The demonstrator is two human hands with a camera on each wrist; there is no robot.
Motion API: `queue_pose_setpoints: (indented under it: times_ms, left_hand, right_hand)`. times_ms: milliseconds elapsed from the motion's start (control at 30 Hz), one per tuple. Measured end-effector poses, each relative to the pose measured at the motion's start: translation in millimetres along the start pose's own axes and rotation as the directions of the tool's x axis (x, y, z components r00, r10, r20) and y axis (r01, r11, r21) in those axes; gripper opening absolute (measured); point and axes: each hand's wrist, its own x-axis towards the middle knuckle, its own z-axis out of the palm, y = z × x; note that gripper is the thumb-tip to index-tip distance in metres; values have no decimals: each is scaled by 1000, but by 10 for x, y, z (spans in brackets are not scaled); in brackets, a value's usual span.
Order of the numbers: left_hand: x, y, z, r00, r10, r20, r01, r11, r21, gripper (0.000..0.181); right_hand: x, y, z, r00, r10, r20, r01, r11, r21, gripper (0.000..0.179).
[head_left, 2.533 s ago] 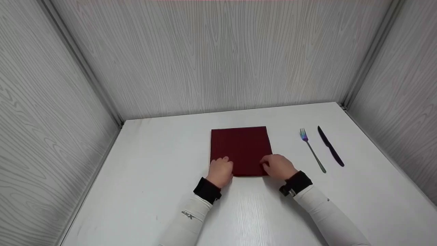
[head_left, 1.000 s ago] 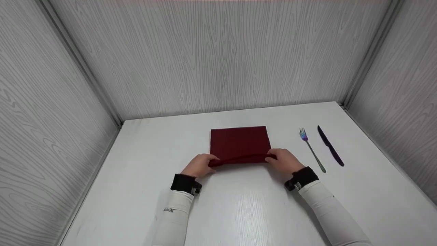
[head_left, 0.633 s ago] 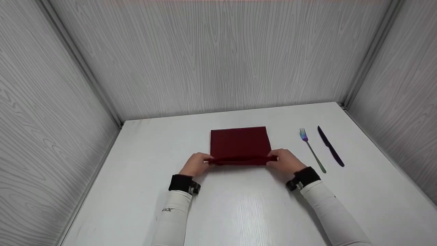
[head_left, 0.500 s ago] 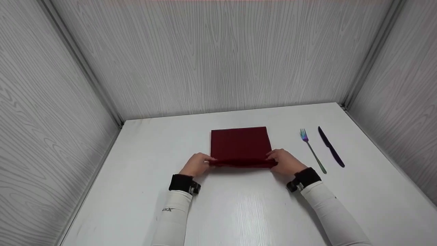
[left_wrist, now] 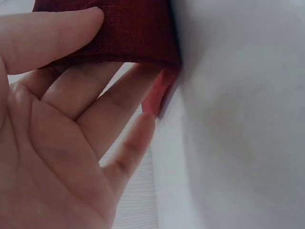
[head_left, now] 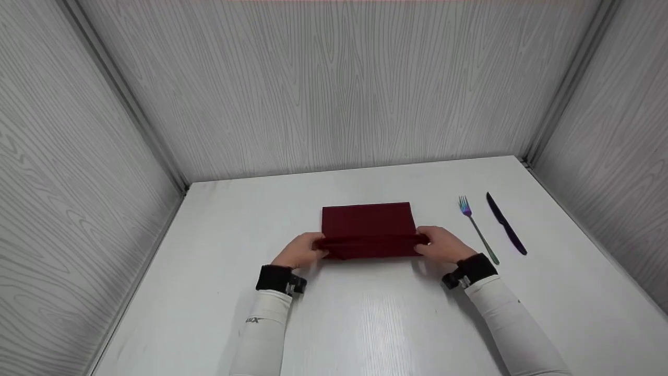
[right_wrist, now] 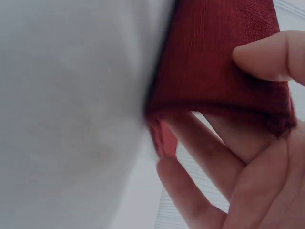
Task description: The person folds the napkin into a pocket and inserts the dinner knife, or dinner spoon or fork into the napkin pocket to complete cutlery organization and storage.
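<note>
A dark red cloth napkin (head_left: 368, 219) lies on the white table, its near part folded up into a raised roll. At the fold's left end my left hand (head_left: 300, 250) pinches the cloth. My right hand (head_left: 443, 244) pinches the right end likewise. Close up in the left wrist view, the left thumb presses on the napkin (left_wrist: 128, 36) and the other fingers reach beneath it. In the right wrist view the right thumb lies on the napkin (right_wrist: 209, 62), with fingers tucked under the layers. A loose flap of cloth hangs below the fold on both sides.
To the right of the napkin lie a fork (head_left: 477, 230) with rainbow-tinted tines and a dark knife (head_left: 505, 223), roughly parallel. The white table (head_left: 250, 209) is enclosed by grey wood-grain panels (head_left: 334, 89) at the back and sides.
Both hands have gone from resting on the napkin's near corners to pinching its sides. Its near part is now folded up, and its far edge has slid slightly toward me.
</note>
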Motion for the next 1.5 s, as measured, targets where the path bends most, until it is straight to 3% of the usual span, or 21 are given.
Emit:
queue_pose_setpoints:
  times_ms: [100, 200, 333, 433, 600, 767, 867, 1100, 1300, 1500]
  left_hand:
    - [-5, -10, -29, 999, -29, 21, 30, 999, -39, 22]
    - [1, -23, -20, 997, -72, 36, 75, 993, -86, 17]
    - [28, -21, 29, 986, -167, 5, 166, 977, -135, 23]
    - [48, -7, 77, 967, -250, -47, 240, 959, -154, 30]
    - [86, 22, 163, 929, -340, -146, 323, 938, -127, 32]
    - [102, 75, 222, 887, -415, -201, 401, 910, -109, 35]
    - [99, 116, 240, 875, -433, -218, 423, 901, -92, 33]
    - [105, 182, 266, 860, -446, -247, 460, 888, -1, 31]
    - [122, 196, 287, 860, -449, -244, 486, 865, 121, 32]
    - [107, 226, 301, 857, -446, -260, 492, 858, 150, 36]
  right_hand:
    - [-2, 15, -43, 1000, 11, 17, -12, 999, 52, 12]
    - [-4, 39, -46, 996, 66, 58, -74, 985, 156, 24]
    - [16, 75, 9, 989, 142, 51, -150, 963, 225, 28]
    - [33, 87, 61, 987, 164, 2, -161, 969, 190, 23]
    - [55, 93, 114, 978, 200, -62, -189, 971, 148, 42]
    - [75, 104, 144, 966, 236, -107, -222, 967, 127, 45]
    - [82, 103, 156, 961, 250, -115, -237, 964, 121, 43]
    - [88, 81, 160, 953, 276, -123, -260, 957, 130, 36]
    - [89, 80, 165, 956, 266, -124, -251, 960, 124, 36]
    - [92, 92, 176, 959, 257, -119, -242, 961, 132, 39]
